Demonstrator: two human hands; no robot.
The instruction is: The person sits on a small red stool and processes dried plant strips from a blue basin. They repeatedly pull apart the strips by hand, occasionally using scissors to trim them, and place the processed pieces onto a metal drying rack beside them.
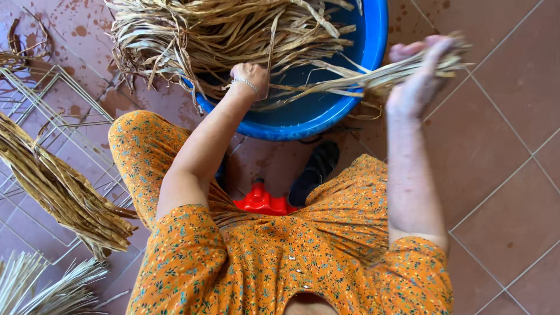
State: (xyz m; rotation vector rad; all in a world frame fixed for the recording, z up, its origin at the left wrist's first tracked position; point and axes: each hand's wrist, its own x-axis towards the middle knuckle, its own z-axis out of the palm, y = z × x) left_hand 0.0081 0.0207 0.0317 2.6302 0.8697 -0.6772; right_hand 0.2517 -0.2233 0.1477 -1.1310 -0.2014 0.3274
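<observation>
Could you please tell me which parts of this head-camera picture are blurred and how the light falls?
Head view: the right hand and the strips it grips are smeared by motion blur; the left hand, basin and dress are sharp; light is soft and even, with little shadow or glare on the tiles.

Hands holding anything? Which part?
Both hands grip one bundle of dried leaf strips: right hand closed around one end, left hand around the other end, over the blue basin.
</observation>
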